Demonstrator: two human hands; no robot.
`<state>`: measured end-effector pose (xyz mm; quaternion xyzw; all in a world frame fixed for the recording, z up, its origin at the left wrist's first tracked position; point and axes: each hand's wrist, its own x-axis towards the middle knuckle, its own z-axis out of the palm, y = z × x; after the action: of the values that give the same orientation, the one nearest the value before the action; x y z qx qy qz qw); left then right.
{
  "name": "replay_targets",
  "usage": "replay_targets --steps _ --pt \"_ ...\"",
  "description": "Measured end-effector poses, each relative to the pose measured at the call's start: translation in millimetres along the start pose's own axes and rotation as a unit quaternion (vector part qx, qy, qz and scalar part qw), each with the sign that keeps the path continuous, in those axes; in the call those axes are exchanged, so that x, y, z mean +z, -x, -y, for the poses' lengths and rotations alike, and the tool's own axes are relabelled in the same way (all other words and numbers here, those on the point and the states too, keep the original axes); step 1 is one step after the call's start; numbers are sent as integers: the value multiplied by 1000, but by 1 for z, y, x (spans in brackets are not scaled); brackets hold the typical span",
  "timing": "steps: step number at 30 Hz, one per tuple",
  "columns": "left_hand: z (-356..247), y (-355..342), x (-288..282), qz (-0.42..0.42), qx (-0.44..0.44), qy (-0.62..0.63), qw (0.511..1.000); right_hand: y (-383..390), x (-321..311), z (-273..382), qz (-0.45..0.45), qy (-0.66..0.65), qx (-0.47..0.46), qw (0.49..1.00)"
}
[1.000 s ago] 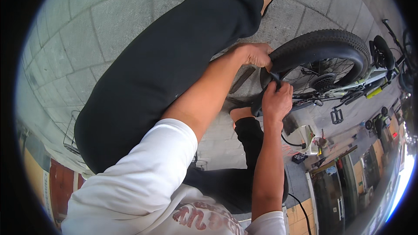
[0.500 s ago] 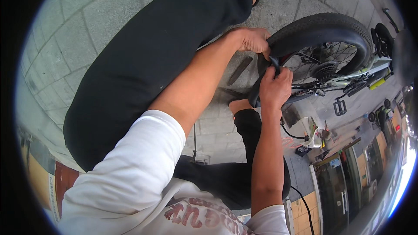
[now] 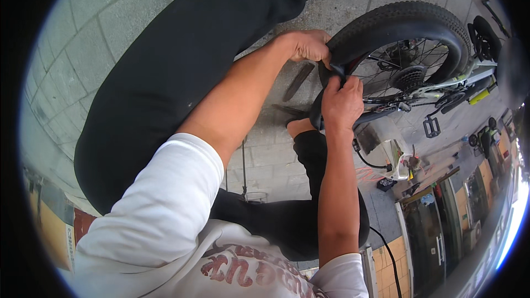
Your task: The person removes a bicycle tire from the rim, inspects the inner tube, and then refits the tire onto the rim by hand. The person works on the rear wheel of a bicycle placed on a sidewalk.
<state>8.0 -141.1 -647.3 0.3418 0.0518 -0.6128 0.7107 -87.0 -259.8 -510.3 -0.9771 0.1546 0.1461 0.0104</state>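
Note:
A bicycle wheel with a knobby black tire [image 3: 411,11] stands on the paving at the upper right. A smooth black inner tube [image 3: 406,31] bulges out along the tire's inner side, and its near part hangs loose from the rim. My left hand [image 3: 311,46] is closed on the tire's near edge, fingertips partly hidden behind it. Just below, my right hand [image 3: 343,102] pinches a fold of the tube, the thumb and fingers pressed together. Spokes and the rear cassette [image 3: 407,79] show beyond my hands.
A dark flat bar [image 3: 298,81] lies on the grey paving beside the tire. My bare foot [image 3: 301,127] is close to the tube. The bicycle's pedal [image 3: 431,127] sticks out toward the right. Farther off are a white container [image 3: 396,160] with loose items and a glass door [image 3: 422,237].
The whole view has shifted slightly, so the wheel sits a little farther left and higher. Both hands keep their grips; the fold between them looks lower and less raised.

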Motion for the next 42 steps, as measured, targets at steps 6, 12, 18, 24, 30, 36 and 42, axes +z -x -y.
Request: replay_targets --steps 6,12,18,24,30,36,42 --pt "-13 0 0 8 21 -53 998 -4 -7 2 29 2 -4 1000" --pt "16 3 13 -25 55 -16 998 -4 -92 -17 237 -175 42 955" --pt "21 19 34 -111 68 -9 991 50 -225 -33 186 -283 100 936" --pt "31 23 53 -247 150 -176 941 103 -259 -34 166 -266 5 950" --pt "4 52 83 -378 153 -457 790 139 -271 -35 153 -187 -220 945" --pt "-29 60 105 -349 321 -808 348 190 -270 -47 30 -209 -243 947" --pt "-66 65 138 -281 304 -870 266 220 -265 -64 -8 -207 -235 950"
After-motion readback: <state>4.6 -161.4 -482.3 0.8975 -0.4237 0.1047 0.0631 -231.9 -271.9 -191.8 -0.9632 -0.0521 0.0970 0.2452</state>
